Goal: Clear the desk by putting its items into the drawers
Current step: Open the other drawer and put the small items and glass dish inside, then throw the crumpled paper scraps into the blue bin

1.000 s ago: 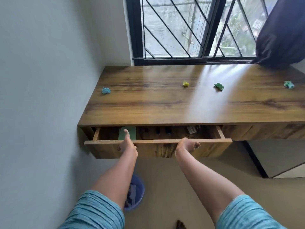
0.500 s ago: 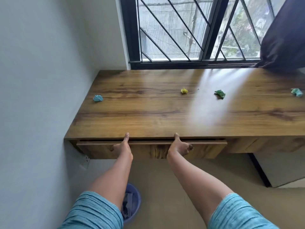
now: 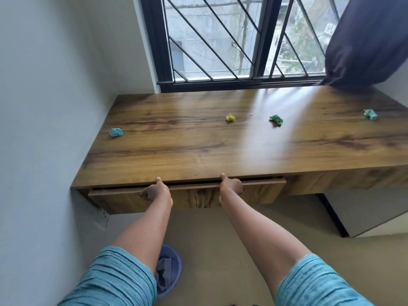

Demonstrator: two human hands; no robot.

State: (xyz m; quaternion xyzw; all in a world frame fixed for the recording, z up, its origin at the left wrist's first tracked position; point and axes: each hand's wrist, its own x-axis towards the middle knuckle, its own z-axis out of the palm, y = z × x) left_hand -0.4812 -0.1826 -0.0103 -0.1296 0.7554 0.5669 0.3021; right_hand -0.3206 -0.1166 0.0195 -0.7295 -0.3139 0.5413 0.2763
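A wooden desk (image 3: 198, 155) stands under a window. Its left drawer (image 3: 194, 196) is pushed almost fully in, with only a thin dark gap under the desk top. My left hand (image 3: 157, 192) and my right hand (image 3: 231, 187) both hold the drawer front, thumbs up on its top edge and fingers curled against its face. Crumpled paper balls lie on the desk: a light blue one (image 3: 116, 132) at the left, a yellow one (image 3: 230, 117) and a green one (image 3: 276, 119) in the middle, and a teal one (image 3: 370, 113) at the far right.
A grey wall runs close along the desk's left side, with a socket (image 3: 102, 217) under the desk. A blue basin (image 3: 170, 270) with cloth sits on the floor by my left arm. A dark curtain (image 3: 364, 40) hangs at the back right, above a white cabinet (image 3: 364, 213).
The drawer was open a second ago, showing its contents. Both hands have pushed it in until it is almost shut, and the camera has moved closer to the desk.
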